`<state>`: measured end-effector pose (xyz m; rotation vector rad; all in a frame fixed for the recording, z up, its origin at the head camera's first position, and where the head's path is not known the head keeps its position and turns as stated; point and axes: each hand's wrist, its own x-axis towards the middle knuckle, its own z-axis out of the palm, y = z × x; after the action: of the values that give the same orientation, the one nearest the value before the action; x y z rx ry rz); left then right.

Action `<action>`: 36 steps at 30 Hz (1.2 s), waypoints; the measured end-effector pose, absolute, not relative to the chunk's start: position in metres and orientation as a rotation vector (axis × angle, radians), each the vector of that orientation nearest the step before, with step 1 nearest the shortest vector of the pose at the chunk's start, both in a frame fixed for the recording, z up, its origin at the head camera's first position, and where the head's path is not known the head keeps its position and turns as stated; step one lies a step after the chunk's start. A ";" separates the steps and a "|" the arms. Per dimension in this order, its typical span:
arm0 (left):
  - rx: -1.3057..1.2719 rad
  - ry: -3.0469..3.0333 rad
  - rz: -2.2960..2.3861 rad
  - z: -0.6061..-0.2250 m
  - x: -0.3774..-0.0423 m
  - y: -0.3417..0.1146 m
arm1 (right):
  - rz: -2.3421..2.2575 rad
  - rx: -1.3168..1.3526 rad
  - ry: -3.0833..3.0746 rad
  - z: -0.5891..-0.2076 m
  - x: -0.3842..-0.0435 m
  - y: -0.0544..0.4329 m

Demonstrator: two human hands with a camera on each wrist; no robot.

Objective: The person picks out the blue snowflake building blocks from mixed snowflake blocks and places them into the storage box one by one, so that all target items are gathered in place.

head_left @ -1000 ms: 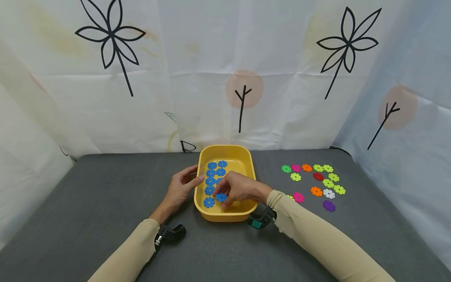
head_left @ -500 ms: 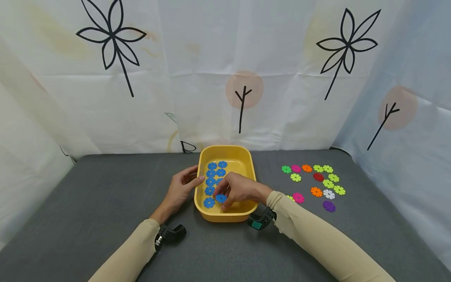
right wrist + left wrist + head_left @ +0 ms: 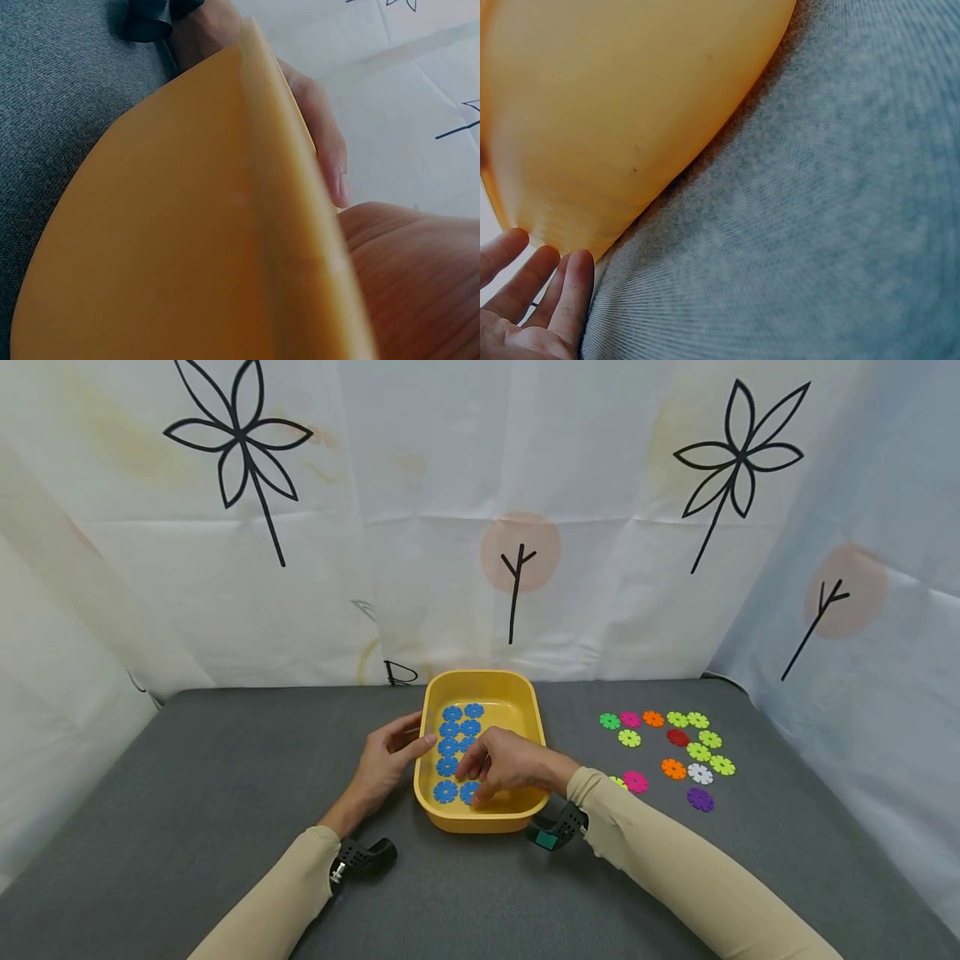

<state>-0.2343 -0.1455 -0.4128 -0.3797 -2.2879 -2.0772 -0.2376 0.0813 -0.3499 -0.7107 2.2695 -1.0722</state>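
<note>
A yellow plastic tray (image 3: 517, 702) stands on the table, with blue flower-shaped discs (image 3: 446, 791) laid in two columns along its left side. My left hand (image 3: 386, 760) holds the tray's left rim, its thumb over the edge; in the left wrist view its fingers (image 3: 574, 289) touch the outer wall. My right hand (image 3: 510, 760) reaches over the right rim, thumb and index finger parted. Under its fingertips lies a blue disc (image 3: 468, 792) at the near end of the second column, partly covered by the thumb. The hand also hides part of that column.
Right of the tray, several loose flower discs lie on the grey table (image 3: 225, 793), including purple (image 3: 701, 799), white (image 3: 701, 773), red (image 3: 678, 737) and pink (image 3: 635, 781) ones. A white patterned curtain (image 3: 450, 568) closes off the back and sides.
The blue disc that my right fingers held has gone down onto the tray floor, and the fingers have come off it. The left hand and the tray have stayed in place.
</note>
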 end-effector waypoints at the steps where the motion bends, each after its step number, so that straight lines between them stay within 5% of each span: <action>1: -0.379 -2.289 -2.076 -0.413 -0.234 -0.146 | -1.072 -0.708 2.271 -0.350 -0.238 0.081; 24: -0.393 -2.305 -2.072 -0.414 -0.235 -0.147 | -1.282 -0.837 2.326 -0.330 -0.237 0.100; 36: -0.404 -2.306 -2.071 -0.415 -0.235 -0.148 | -1.440 -0.676 2.507 -0.320 -0.230 0.140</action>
<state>-0.2349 -0.1477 -0.4146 -0.4041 -2.3058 -2.0713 -0.2300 0.1404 -0.3201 -0.6757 2.5071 -1.4401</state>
